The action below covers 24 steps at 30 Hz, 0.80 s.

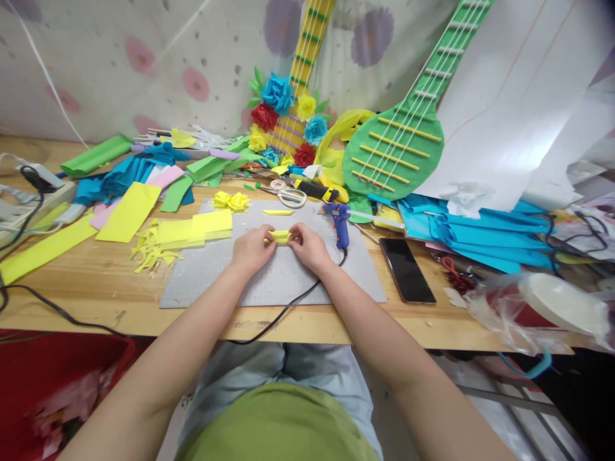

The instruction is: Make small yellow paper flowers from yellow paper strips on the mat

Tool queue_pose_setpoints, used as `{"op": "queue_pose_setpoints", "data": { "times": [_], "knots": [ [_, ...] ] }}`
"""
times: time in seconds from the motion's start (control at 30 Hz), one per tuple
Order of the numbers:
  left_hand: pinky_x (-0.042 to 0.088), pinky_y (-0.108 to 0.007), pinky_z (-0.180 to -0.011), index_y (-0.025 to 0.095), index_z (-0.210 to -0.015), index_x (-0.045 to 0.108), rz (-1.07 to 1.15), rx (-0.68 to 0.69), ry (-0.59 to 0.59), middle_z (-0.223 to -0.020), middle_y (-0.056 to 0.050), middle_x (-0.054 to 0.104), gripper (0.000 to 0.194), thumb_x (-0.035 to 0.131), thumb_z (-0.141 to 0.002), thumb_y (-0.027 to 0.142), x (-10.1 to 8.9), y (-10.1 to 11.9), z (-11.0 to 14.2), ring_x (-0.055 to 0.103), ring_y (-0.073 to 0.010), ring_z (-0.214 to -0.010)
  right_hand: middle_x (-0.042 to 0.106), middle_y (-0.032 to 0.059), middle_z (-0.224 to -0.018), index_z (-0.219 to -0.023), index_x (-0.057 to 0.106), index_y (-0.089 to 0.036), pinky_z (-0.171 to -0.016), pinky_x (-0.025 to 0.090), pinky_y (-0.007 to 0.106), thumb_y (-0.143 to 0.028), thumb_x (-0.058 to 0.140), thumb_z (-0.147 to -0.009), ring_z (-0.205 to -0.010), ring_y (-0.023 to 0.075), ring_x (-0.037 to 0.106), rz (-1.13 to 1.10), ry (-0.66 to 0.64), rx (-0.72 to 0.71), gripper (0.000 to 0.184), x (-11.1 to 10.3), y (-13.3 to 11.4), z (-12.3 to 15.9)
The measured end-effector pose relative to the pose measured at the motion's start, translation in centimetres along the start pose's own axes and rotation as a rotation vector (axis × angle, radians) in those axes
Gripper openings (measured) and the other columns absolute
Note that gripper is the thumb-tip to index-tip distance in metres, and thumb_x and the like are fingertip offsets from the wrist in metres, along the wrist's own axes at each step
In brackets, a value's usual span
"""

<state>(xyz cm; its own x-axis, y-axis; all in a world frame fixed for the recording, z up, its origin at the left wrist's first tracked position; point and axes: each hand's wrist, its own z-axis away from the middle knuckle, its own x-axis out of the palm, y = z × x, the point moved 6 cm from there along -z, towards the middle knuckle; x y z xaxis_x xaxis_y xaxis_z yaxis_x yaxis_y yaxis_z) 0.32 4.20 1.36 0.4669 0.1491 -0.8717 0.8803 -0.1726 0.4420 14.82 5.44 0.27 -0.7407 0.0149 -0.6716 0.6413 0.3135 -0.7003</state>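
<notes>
Between my hands, over the grey board, is a small folded strip of yellow crepe paper. My left hand pinches its left end, and my right hand pinches the right end. Just beyond them lies another thin yellow paper piece. Yellow paper flowers sit at the board's upper left. Cut yellow sheets overlap the board's left edge, beside fringed yellow scraps. To the right of my right hand rests a blue glue gun.
Scissors and a yellow-black cutter lie behind the board. A phone is at the right, near a bagged cup. Green and yellow paper instruments lean at the back. A black cord crosses the board.
</notes>
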Motion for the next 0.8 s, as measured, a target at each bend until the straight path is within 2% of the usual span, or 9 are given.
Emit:
{"op": "queue_pose_setpoints", "data": {
  "times": [0.17, 0.37, 0.8],
  "knots": [
    [0.038, -0.025, -0.062, 0.027, -0.106, 0.053, 0.164, -0.136, -0.024, -0.087, 0.004, 0.069, 0.032, 0.055, -0.075, 0.031, 0.2, -1.0, -0.1, 0.061, -0.0138, -0.073, 0.064, -0.0040, -0.076, -0.093, 0.050, -0.021, -0.066, 0.042, 0.023, -0.017, 0.057, -0.071, -0.063, 0.0090, 0.055, -0.111, 0.003, 0.144, 0.024, 0.4, 1.5, -0.4],
    [0.037, -0.023, -0.060, 0.025, -0.102, 0.053, 0.270, -0.236, -0.017, -0.083, 0.004, 0.068, 0.031, 0.057, -0.072, 0.036, 0.7, -1.8, -0.5, 0.059, -0.0121, -0.069, 0.062, -0.0045, -0.074, -0.097, 0.048, -0.022, -0.065, 0.041, 0.024, -0.021, 0.055, -0.072, -0.064, 0.0103, 0.055, -0.050, 0.043, 0.188, 0.026, 0.6, 1.5, -0.6],
    [0.037, -0.025, -0.061, 0.027, -0.103, 0.050, 0.065, -0.226, 0.014, -0.083, 0.005, 0.068, 0.030, 0.054, -0.073, 0.029, 0.3, -0.9, -0.5, 0.061, -0.0143, -0.078, 0.064, -0.0014, -0.079, -0.101, 0.048, -0.022, -0.066, 0.039, 0.026, -0.021, 0.049, -0.073, -0.072, 0.0146, 0.058, 0.141, 0.060, 0.193, 0.028, 0.7, 0.4, -0.4]
  ]
}}
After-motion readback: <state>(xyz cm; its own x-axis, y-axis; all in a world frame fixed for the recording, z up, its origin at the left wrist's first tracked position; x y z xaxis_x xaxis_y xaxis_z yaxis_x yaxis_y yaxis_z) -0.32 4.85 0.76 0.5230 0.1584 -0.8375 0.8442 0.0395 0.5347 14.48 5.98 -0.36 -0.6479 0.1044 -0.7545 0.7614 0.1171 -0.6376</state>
